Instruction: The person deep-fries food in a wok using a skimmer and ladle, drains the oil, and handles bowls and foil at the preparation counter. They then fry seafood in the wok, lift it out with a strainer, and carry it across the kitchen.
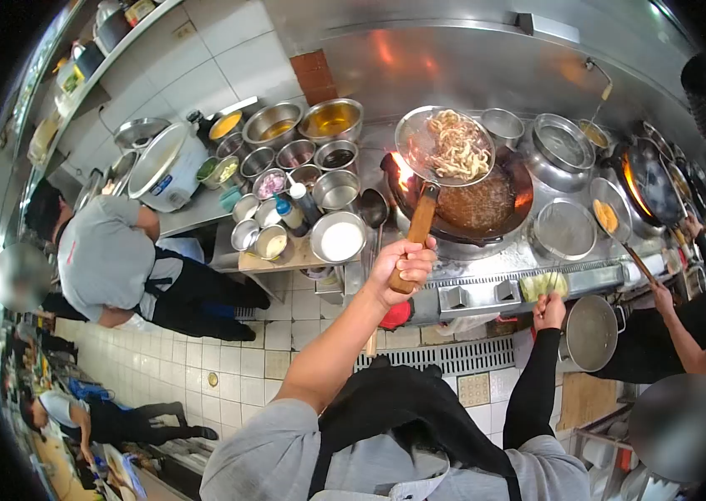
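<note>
"Where's the strainer?"

"Over the back of the wok, towards the stove's left edge. Soft-looking strips of food are heaped in it, and brown liquid bubbles below. I can't tell if its rim touches the wok."

"And the hands?"

"Left grip is wrapped round the wooden handle. Right grip is curled up at a pale green cloth, by the stove's front edge. Whether it's pinching the cloth, I can't tell."

"How would that strainer handle?"

"Stiff, I'd say, and front-heavy, with all the load at the far end. The strips look slick, likely to slide if it tips. Hold the thick wood well back; the metal is probably hot, and flame licks up at the wok's left side."

"What's around it?"

"A black ladle to the left, then a bowl of white stuff near the table's front right corner. Off right, a co-worker's hand holds another strainer by its long handle."
</note>
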The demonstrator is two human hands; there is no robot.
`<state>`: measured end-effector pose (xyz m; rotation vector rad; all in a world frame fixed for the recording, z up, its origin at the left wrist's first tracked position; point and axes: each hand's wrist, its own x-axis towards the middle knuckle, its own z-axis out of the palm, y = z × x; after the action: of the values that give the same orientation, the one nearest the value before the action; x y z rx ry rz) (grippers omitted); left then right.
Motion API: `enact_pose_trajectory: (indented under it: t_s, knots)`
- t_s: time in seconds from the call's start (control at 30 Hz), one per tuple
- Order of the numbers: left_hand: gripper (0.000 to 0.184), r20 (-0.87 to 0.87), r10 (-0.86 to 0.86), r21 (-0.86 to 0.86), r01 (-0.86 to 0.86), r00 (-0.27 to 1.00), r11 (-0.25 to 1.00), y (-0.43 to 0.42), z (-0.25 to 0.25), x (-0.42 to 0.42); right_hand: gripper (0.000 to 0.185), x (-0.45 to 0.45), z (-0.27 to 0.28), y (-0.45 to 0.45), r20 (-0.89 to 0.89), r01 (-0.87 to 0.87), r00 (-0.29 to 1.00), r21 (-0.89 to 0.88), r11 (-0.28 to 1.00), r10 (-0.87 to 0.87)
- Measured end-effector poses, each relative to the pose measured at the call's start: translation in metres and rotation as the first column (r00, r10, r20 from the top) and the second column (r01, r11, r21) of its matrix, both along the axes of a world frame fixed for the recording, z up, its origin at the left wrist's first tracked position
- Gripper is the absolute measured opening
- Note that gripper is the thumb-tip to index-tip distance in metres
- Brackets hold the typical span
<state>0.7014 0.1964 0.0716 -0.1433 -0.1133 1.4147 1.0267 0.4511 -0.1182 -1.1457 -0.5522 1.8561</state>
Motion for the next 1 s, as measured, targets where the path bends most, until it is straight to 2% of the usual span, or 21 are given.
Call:
enact_pose_trajectory:
  t_s: [0.03,0.13,0.2,0.23,0.27,0.3,0.37,0.43,0.5,0.57,0.67,0.77,0.8,0.9,0.93,1.0]
  knots:
    - [0.02,-0.009,0.006,-0.016,-0.006,1.0,1.0,0.002,-0.002,-0.002,0.021,0.002,-0.022,0.004,-0.019,-0.007,1.0,-0.076,0.997,0.005]
    - [0.019,0.087,0.02,-0.058,-0.015,0.996,0.998,0.003,0.006,-0.011,0.026,-0.004,-0.036,-0.002,0.031,-0.015,0.999,-0.079,0.997,0.017]
    - [0.018,0.123,0.027,-0.068,-0.019,0.992,0.998,-0.004,0.01,-0.025,0.033,-0.014,-0.012,-0.02,0.15,-0.012,0.988,-0.093,0.996,0.026]
    - [0.026,0.116,0.046,-0.013,-0.045,0.992,0.999,-0.008,0.013,-0.034,0.038,-0.014,0.001,-0.027,0.211,-0.001,0.977,-0.096,0.995,0.021]
    - [0.02,0.113,0.032,-0.013,-0.031,0.993,0.999,-0.012,0.021,-0.047,0.048,-0.014,-0.012,-0.03,0.536,0.01,0.833,0.236,0.972,-0.139]
    - [0.022,0.086,0.058,0.025,-0.06,0.995,0.998,-0.018,0.03,-0.059,0.048,-0.007,-0.025,-0.039,0.858,-0.163,0.209,0.504,0.848,-0.47]
    - [0.025,0.068,0.133,0.047,-0.136,0.989,0.99,-0.032,0.058,-0.089,0.045,-0.033,0.004,-0.084,0.785,-0.108,0.078,0.619,0.778,-0.614]
    - [0.028,0.025,0.181,0.114,-0.183,0.983,0.977,-0.045,0.074,-0.132,0.04,-0.081,0.023,-0.135,0.785,-0.157,0.357,0.584,0.796,-0.506]
    - [0.029,-0.039,0.212,0.139,-0.205,0.977,0.969,-0.059,0.091,-0.178,0.04,-0.124,-0.002,-0.175,0.891,-0.423,0.399,0.39,0.818,-0.218]
    - [0.029,-0.089,0.225,0.169,-0.208,0.97,0.963,-0.07,0.092,-0.236,0.046,-0.183,-0.006,-0.217,0.897,-0.534,0.435,0.188,0.824,0.077]
    - [0.026,-0.099,0.224,0.188,-0.203,0.97,0.961,-0.086,0.08,-0.327,0.048,-0.252,-0.027,-0.25,0.894,-0.573,0.395,0.058,0.818,0.213]
    - [0.026,-0.085,0.284,0.191,-0.265,0.955,0.945,-0.094,0.052,-0.406,0.055,-0.291,-0.023,-0.264,0.973,-0.637,0.218,0.084,0.766,0.074]
    - [0.026,-0.091,0.274,0.199,-0.252,0.957,0.947,-0.094,0.039,-0.432,0.058,-0.298,-0.033,-0.264,0.978,-0.615,0.195,0.065,0.786,0.071]
    - [0.025,-0.115,0.302,0.148,-0.284,0.946,0.947,-0.09,0.0,-0.497,0.053,-0.308,-0.031,-0.261,0.966,-0.559,0.144,-0.099,0.823,0.214]
    - [0.025,-0.096,0.295,0.137,-0.281,0.951,0.95,-0.088,-0.017,-0.519,0.047,-0.311,-0.029,-0.26,0.966,-0.537,0.09,-0.157,0.829,0.242]
    - [0.018,-0.051,0.268,0.07,-0.264,0.962,0.962,-0.086,-0.042,-0.548,0.042,-0.319,-0.014,-0.263,0.985,-0.566,0.036,-0.116,0.816,0.166]
